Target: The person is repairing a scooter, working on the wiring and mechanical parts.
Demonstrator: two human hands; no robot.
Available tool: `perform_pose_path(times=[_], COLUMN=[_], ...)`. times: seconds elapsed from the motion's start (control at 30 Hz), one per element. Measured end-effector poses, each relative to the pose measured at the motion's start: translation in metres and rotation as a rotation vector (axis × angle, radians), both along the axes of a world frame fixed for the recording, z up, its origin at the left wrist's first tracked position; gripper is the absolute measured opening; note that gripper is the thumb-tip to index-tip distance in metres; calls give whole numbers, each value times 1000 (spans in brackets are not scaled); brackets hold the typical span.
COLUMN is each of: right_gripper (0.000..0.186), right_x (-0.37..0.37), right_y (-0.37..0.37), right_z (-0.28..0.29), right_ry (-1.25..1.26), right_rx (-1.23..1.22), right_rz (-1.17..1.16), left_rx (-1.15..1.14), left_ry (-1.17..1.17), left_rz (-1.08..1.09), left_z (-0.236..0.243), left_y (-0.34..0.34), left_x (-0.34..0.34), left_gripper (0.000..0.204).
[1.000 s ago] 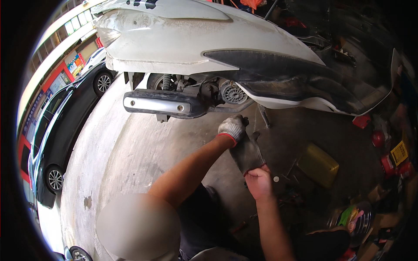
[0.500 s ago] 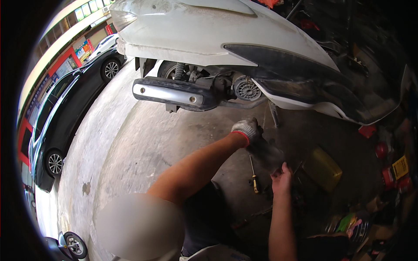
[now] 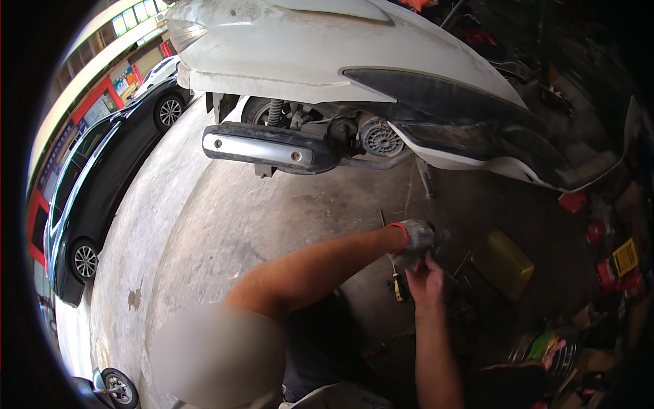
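My left hand (image 3: 417, 236) wears a grey-white knit glove with a red cuff and is closed, its fingers mostly hidden from view. Just below it, my bare right hand (image 3: 426, 281) has its thumb and fingers brought up against the glove. Whatever lies between the two hands is dark and blurred, and I cannot make out its kind. On the floor beside my right hand lies a screwdriver (image 3: 398, 288) with a yellow and black handle. Past the hands stands a white scooter (image 3: 286, 51), with its silver-covered muffler (image 3: 259, 148) and round ribbed engine cover (image 3: 383, 138) exposed.
A yellowish translucent container (image 3: 503, 266) lies to the right of my hands, thin metal rods (image 3: 466, 264) near it. The scooter's stand (image 3: 424, 178) meets the floor beyond. Boxes and red parts (image 3: 616, 269) crowd the right. A dark car (image 3: 116, 174) is parked at left.
My left hand has moved right and nearer to me, and my right hand slightly left, so they now meet. The dark item stretched between them earlier is now mostly hidden.
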State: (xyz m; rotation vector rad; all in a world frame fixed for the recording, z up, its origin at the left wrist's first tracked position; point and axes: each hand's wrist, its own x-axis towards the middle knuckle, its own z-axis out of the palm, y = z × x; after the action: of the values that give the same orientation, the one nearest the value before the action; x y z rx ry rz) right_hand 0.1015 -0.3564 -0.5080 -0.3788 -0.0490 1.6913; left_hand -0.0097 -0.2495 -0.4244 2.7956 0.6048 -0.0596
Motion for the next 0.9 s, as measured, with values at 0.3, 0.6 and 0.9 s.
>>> perform_pose_path(times=[0.3,0.6,0.9], right_gripper=[29,32,23], right_x=[3,45,75], right_y=[1,23,21], right_z=[-40,-91,-72], right_ry=[-237,-416,-269], right_rx=[-133,-191,-298], right_rz=[26,-141,-251], left_rx=[-326,-1084,-1003], left_ry=[142,-69,-379], left_rz=[194,478,285], left_z=[18,10,-14], left_y=[-24,-31,-13], left_x=[10,18,7], left_gripper=[32,38,41])
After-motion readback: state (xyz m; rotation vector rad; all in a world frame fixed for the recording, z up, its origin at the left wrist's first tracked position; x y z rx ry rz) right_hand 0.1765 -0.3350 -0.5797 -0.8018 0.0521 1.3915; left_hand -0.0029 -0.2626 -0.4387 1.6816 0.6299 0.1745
